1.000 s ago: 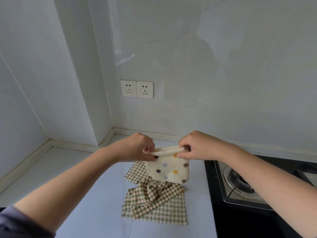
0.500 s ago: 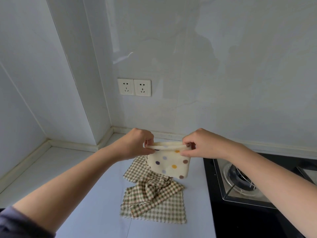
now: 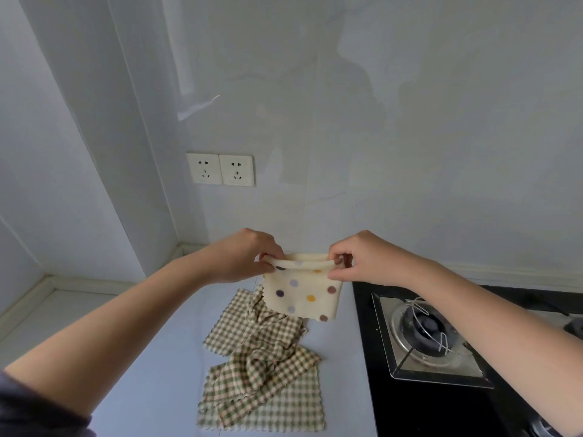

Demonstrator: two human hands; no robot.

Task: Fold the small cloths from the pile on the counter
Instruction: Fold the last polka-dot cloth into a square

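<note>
While the person's left hand (image 3: 243, 257) and right hand (image 3: 367, 258) each pinch an upper corner, a cream polka-dot cloth (image 3: 303, 291) hangs doubled between them, clear of the pale counter (image 3: 151, 351). Beneath it lies the pile of gingham cloths (image 3: 262, 367): soft green-and-beige checks with pinked zigzag edges, the upper ones crumpled. To its right sits a black glass gas hob (image 3: 422, 339) with a steel burner tray.

Left hand (image 3: 243, 257) and right hand (image 3: 367, 258) pinching dotted cloth (image 3: 303, 291) top corners, above checked cloth pile (image 3: 262, 367)
</note>
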